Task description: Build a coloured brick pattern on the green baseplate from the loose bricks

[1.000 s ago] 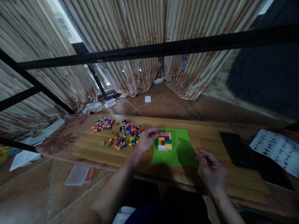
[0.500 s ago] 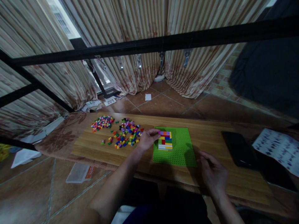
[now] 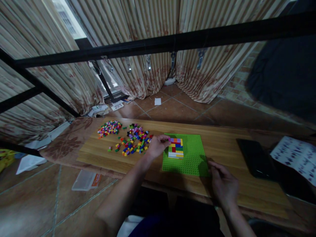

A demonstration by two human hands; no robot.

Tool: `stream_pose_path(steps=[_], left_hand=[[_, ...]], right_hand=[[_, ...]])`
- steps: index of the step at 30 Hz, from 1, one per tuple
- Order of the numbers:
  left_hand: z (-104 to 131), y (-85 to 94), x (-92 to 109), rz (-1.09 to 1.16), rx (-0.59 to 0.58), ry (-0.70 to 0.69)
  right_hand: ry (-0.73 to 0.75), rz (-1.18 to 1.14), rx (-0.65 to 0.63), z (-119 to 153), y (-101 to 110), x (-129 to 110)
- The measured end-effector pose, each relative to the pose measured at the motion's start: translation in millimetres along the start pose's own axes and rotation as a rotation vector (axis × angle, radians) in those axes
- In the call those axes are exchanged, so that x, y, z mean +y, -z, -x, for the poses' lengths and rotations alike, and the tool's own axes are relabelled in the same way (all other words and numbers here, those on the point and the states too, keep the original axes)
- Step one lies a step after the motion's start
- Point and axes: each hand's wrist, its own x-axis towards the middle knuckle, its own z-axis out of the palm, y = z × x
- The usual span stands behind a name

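Note:
My left hand (image 3: 158, 146) reaches in with thumb and fingers pinched at the upper left corner of a flat block of toy bricks (image 3: 175, 148). A small purple brick (image 3: 170, 140) shows right at its fingertips. The block has rows of red, yellow, blue, green, white and purple and sits on the left half of a green studded baseplate (image 3: 194, 154). By the plate's lower right edge, my right hand (image 3: 224, 184) is closed, thumb against fingers; whether anything is inside is hidden.
Left of the plate lie a loose brick pile (image 3: 135, 140) and a pile of smaller pieces (image 3: 110, 127) on the wooden tabletop (image 3: 98, 158). A black tablet-like slab (image 3: 255, 159) and a printed sheet (image 3: 295, 158) are at right. A black rail (image 3: 153, 47) crosses beyond the table.
The whole view has shifted slightly. My left hand stays pinched at the block's corner, and my right hand remains by the plate's edge.

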Motion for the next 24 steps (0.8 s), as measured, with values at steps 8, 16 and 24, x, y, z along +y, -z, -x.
stream_pose_path(steps=[8, 16, 24], left_hand=[[-6.8, 4.9, 5.5, -0.246, -0.065, -0.076], [-12.8, 6.4, -0.2, -0.265, -0.130, -0.055], [-10.1, 18.4, 5.1, -0.043, -0.104, -0.076]], right_hand=[[0.007, 0.019, -0.013, 0.4, -0.1, 3.1], [0.066, 0.044, -0.035, 1.7, -1.6, 6.0], [0.105, 0.069, -0.036, 1.9, -1.5, 10.0]])
